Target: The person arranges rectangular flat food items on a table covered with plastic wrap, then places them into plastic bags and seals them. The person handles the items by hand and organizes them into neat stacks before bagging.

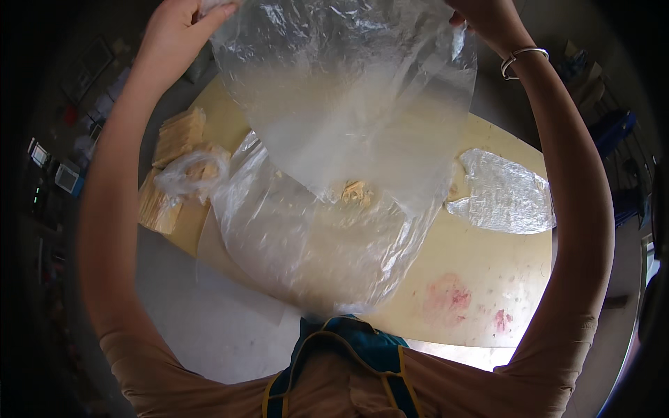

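Both my arms are raised toward the top of the view. My left hand (178,21) pinches the upper left corner of a large clear plastic bag (348,90), and my right hand (488,17), with a metal bangle on its wrist, grips the upper right corner. The bag hangs spread open between them over a round pale wooden table (481,306). At the bag's low point sits a small lump of yellowish stuff (355,191). Another big clear plastic sheet (306,244) lies crumpled on the table under it.
Stacks of pale yellow bundles (178,139) lie at the table's left, one inside a small clear bag (191,171). A flat clear bag (505,195) rests at the right. Red stains (449,299) mark the tabletop. Small devices (66,177) sit at far left.
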Available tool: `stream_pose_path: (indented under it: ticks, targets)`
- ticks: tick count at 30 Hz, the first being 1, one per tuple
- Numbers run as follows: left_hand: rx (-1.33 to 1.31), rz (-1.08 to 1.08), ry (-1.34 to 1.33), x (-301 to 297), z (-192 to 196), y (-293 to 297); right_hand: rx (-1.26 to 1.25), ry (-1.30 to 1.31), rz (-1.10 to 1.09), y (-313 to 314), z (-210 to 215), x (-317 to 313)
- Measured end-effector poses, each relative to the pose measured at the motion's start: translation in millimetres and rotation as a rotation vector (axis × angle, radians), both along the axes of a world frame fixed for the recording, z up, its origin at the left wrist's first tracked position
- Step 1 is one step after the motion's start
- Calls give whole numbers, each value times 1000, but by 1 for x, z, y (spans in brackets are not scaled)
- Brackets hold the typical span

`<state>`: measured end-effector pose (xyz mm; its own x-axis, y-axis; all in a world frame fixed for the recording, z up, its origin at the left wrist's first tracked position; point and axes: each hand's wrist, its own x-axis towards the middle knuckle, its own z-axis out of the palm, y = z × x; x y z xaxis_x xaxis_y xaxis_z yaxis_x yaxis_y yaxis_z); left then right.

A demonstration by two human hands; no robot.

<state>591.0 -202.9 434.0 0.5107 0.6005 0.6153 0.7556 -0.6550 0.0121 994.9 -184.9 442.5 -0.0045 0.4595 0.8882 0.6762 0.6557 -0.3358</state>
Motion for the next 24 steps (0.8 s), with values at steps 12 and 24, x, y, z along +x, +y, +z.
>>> stream_pose_path:
  ticks: [12,24]
  targets:
    - [-67,-6,-154,16,12,-2,124,-360,-421,-5,-1,-9]
    - [-317,3,-577,1,32,10,-484,280,10,-13,8,2]
